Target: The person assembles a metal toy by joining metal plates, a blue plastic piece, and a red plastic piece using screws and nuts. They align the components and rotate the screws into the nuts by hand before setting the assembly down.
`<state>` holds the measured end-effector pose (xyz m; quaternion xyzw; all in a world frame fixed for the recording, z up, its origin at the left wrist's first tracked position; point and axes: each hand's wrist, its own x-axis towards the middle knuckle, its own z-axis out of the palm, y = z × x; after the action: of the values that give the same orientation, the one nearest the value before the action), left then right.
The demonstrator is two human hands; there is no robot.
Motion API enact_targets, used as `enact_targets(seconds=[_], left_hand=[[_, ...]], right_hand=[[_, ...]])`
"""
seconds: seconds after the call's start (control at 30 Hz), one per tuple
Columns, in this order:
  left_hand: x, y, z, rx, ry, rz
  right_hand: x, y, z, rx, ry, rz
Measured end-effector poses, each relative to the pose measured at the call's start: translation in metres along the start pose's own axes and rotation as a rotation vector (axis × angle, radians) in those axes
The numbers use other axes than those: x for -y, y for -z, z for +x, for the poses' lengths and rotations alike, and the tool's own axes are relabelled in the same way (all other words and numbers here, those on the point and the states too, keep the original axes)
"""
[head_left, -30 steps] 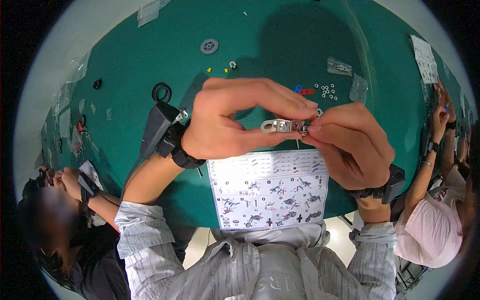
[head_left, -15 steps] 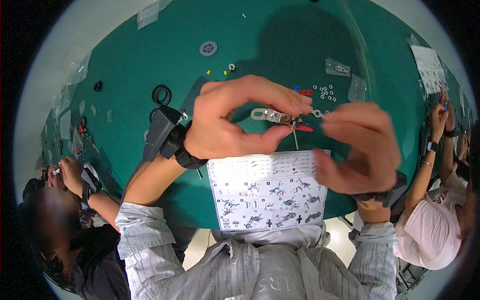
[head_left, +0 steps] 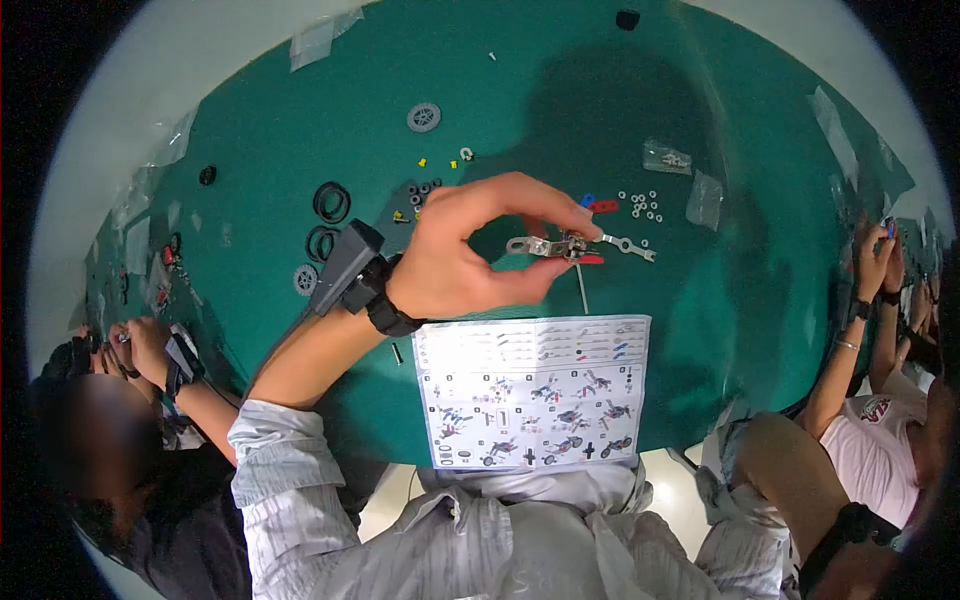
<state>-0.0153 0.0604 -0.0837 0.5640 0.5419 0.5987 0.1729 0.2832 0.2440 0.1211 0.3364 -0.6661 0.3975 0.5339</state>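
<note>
My left hand (head_left: 450, 245) pinches a small metal and red toy model assembly (head_left: 545, 247) between thumb and fingertips, above the table. A slotted silver strip sticks out of it to the left. Just beyond my fingertips shows a small metal spanner (head_left: 630, 249), its near end close to the fingers. Below the assembly is a thin grey rod (head_left: 584, 290). My right forearm (head_left: 790, 465) is drawn back to the lower right with a black wrist band, and my right hand is out of sight.
A printed instruction sheet (head_left: 535, 395) lies at the near edge. On the green table are white nuts (head_left: 640, 205), red pieces (head_left: 603, 206), black tyres (head_left: 331, 202), a grey wheel (head_left: 424, 117) and small plastic bags (head_left: 705, 200). People sit on both sides.
My right hand has moved away from beside the assembly, down and out to the lower right. My left hand keeps its pinch on the assembly, and the view has shifted slightly.
</note>
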Motion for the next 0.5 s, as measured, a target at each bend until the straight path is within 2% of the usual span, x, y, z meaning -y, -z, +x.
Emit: enact_targets(seconds=[0.07,0.13,0.17,0.27,0.33,0.4,0.5], left_hand=[[-0.004,-0.003,-0.003,-0.013,0.041,-0.001],[-0.008,-0.006,-0.003,-0.023,0.008,-0.013],[-0.013,-0.006,-0.001,-0.027,-0.01,-0.018],[-0.033,0.005,0.013,-0.143,-0.174,0.006],[-0.059,0.027,0.029,-0.174,-0.447,0.01],[-0.109,0.044,0.028,-0.375,-0.405,0.127],[-0.17,0.08,0.036,-0.667,-0.618,0.26]], right_hand=[[-0.003,-0.007,0.004,-0.004,0.109,-0.208],[-0.003,-0.009,0.01,0.03,0.147,-0.261],[0.003,-0.006,0.013,0.039,0.145,-0.186],[0.024,0.002,0.026,0.085,0.132,0.027],[0.034,-0.006,0.033,0.069,0.105,0.11],[0.041,-0.018,0.039,0.111,0.141,-0.09],[0.071,0.0,0.06,0.138,0.361,-0.115]])
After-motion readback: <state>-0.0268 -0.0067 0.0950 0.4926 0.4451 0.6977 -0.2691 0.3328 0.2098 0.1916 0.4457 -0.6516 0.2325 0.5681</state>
